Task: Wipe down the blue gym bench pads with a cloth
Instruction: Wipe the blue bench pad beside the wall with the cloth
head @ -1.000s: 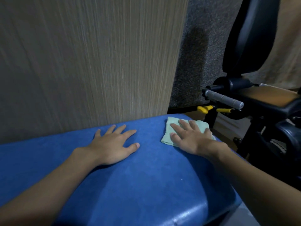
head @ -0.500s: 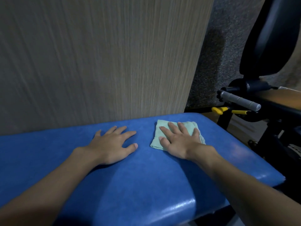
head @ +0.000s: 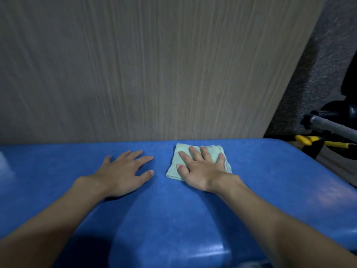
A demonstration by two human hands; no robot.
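Pressing folded cloth (head: 215,151) flat near far edge of blue bench pad (head: 193,219) with right hand (head: 202,171), fingers straight and spread. Lying long side left-right along pad. Resting left hand (head: 123,175) flat beside, fingers splayed, holding nothing.

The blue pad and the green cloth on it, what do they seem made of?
Blue pad: likely vinyl or faux leather, smooth, semi-gloss; light glints along its front edge. Cloth: probably soft cotton or terry, matte; folded, with fuzzy edges.
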